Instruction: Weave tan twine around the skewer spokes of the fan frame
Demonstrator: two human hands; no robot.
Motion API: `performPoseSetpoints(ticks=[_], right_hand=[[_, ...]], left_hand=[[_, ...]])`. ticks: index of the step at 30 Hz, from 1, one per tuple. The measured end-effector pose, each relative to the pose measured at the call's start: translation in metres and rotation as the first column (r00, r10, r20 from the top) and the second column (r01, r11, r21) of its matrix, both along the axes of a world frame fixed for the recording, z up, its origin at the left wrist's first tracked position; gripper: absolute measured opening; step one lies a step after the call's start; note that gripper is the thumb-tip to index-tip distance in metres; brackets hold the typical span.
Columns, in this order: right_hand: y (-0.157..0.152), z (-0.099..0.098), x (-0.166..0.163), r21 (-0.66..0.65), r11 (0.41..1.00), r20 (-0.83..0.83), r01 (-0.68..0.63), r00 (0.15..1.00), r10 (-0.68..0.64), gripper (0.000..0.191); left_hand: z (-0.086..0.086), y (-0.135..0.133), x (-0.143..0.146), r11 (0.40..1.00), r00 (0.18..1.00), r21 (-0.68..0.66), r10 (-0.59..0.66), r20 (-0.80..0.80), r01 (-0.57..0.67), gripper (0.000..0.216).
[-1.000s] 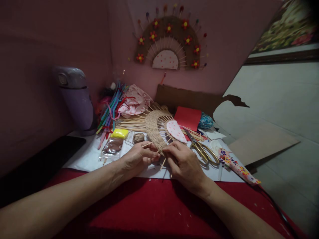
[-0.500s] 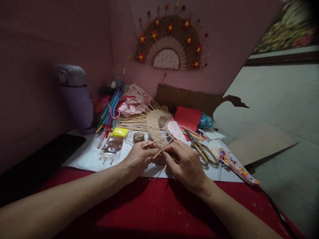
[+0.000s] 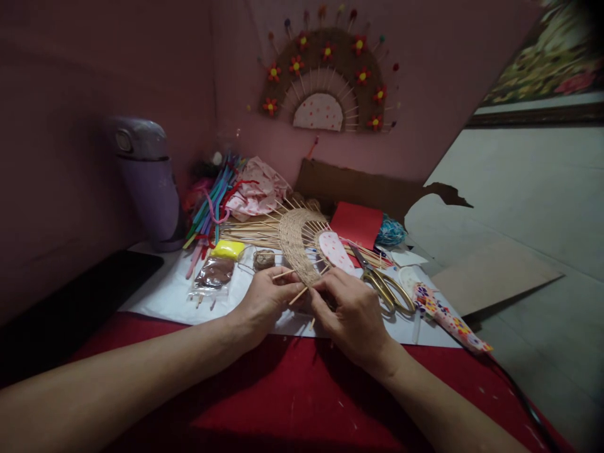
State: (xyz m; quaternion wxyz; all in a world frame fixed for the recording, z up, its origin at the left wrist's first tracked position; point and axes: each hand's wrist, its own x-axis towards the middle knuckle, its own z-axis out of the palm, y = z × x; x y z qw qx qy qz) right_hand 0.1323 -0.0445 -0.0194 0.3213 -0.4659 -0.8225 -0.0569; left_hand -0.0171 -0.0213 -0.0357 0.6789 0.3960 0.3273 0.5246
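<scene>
Between my hands is a half-round woven twine fan point(image 3: 293, 242), with thin wooden sticks poking out around its curve and a white, pink-dotted half-circle point(image 3: 335, 250) at its inner side. My left hand point(image 3: 267, 296) pinches the fan's near end from the left, thumb and fingers closed beside two protruding sticks. From the right, my right hand point(image 3: 352, 311) grips the same end, its thumb and forefinger pressed together at the twine edge. The fingertips hide part of that end. Close by on the right lie gold-handled scissors point(image 3: 384, 283).
Left of the fan are a yellow packet point(image 3: 228, 250), a brown packet point(image 3: 214, 272), a twine ball point(image 3: 263, 259) and pipe cleaners point(image 3: 212, 201). A purple tumbler point(image 3: 150, 189) stands at the back left. A flower-patterned tool with a cord point(image 3: 453, 321) lies right. A finished fan-shaped decoration point(image 3: 325, 78) hangs behind.
The view has shifted very slightly, so the scene sits a little to the right. Both hands keep their hold on the fan's near end, with hardly any finger movement.
</scene>
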Motion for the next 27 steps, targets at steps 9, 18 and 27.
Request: performPoseSetpoints(ticks=[9, 18, 27], right_hand=[[0.0004, 0.0004, -0.0031, 0.007, 0.999, 0.034, 0.039, 0.999, -0.039, 0.011], [0.0009, 0.0011, -0.0017, -0.014, 1.000, 0.031, 0.011, 0.999, -0.011, 0.015], [0.0031, -0.0021, -0.0043, 0.067, 0.995, 0.071, 0.074, 0.994, -0.079, 0.013]], left_hand=[[0.0012, 0.0001, 0.0007, 1.000, 0.999, -0.019, 0.020, -0.036, -0.021, 0.021], [0.0003, -0.0011, 0.0016, 0.999, 0.997, -0.012, 0.043, -0.059, -0.044, 0.022], [0.0000, -0.0004, 0.0014, 0.999, 0.999, -0.027, 0.027, -0.024, -0.028, 0.022]])
